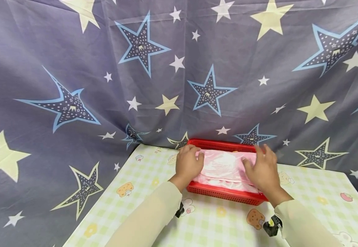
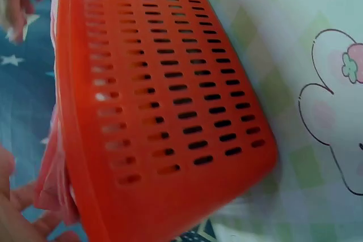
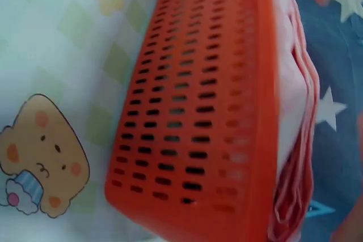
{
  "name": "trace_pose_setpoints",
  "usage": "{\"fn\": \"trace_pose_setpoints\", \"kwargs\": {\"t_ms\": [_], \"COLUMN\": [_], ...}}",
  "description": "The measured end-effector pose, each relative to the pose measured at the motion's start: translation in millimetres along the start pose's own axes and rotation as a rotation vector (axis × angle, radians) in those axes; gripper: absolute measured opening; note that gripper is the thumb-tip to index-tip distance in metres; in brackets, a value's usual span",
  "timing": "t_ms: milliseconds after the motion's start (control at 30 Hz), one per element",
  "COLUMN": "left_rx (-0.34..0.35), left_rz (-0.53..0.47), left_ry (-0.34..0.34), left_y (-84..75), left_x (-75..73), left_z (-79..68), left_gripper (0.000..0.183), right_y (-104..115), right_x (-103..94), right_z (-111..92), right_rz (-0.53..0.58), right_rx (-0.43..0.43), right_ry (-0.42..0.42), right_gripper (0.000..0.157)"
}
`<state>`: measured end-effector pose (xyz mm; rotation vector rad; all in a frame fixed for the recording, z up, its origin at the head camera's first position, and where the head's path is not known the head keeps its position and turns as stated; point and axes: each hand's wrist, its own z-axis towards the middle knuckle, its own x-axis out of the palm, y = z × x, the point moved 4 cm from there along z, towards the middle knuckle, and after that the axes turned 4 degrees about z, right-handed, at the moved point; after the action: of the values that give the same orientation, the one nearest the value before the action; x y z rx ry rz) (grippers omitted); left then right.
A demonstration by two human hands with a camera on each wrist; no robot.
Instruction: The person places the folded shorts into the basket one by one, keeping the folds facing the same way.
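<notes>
A folded pink cloth (image 1: 225,166) lies in a red perforated plastic basket (image 1: 225,193), its layered edge showing near the front rim. My left hand (image 1: 189,164) is over the basket's left end, thumb apart from the fingers and close to the cloth. In the left wrist view, fingers (image 2: 22,211) show right at the cloth's hanging edge (image 2: 54,177). At the right end, my right hand (image 1: 262,169) is spread over the cloth's side, its thumb on or just above the top layer. The right wrist view shows the cloth's folds (image 3: 298,185) standing above the basket rim.
The basket stands at the back of a table with a green-and-white checked cartoon cloth (image 1: 141,192). Directly behind hangs a dark blue-grey star-patterned curtain (image 1: 166,85), which also runs along the table's left side.
</notes>
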<state>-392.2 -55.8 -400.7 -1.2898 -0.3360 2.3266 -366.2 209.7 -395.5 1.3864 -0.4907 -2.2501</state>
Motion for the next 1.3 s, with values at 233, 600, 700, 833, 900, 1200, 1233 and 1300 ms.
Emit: {"fn": "trace_pose_setpoints", "kwargs": {"t_ms": [233, 600, 700, 833, 900, 1200, 1233, 1300], "left_rx": [0.218, 0.135, 0.100, 0.081, 0.080, 0.114, 0.125, 0.143], "left_rz": [0.258, 0.271, 0.238, 0.228, 0.228, 0.221, 0.223, 0.225], "left_ry": [0.371, 0.672, 0.721, 0.750, 0.756, 0.720, 0.708, 0.681], "left_y": [-21.3, -16.6, -16.8, -16.9, -17.4, -16.3, -15.9, -14.8], "left_x": [15.2, 32.1, 33.6, 35.5, 36.0, 39.5, 39.9, 40.6], "left_z": [-18.1, -30.5, -32.6, -34.6, -35.2, -34.7, -34.2, -33.7], "left_gripper": [0.055, 0.064, 0.066, 0.067, 0.066, 0.064, 0.063, 0.063], "right_y": [4.2, -10.2, -12.5, -14.5, -14.9, -24.6, -24.1, -22.0], "right_x": [26.5, 40.4, 41.3, 41.7, 41.4, 45.8, 44.9, 42.8], "right_z": [-18.7, -29.6, -31.7, -33.0, -33.7, -32.8, -32.8, -33.8], "right_rz": [-0.143, -0.113, -0.084, -0.061, -0.047, -0.018, -0.021, -0.031], "right_rx": [-0.089, 0.049, 0.097, 0.131, 0.142, 0.098, 0.091, 0.075], "right_ry": [0.361, 0.653, 0.716, 0.764, 0.781, 0.710, 0.691, 0.663], "right_gripper": [0.103, 0.117, 0.120, 0.123, 0.123, 0.118, 0.116, 0.112]}}
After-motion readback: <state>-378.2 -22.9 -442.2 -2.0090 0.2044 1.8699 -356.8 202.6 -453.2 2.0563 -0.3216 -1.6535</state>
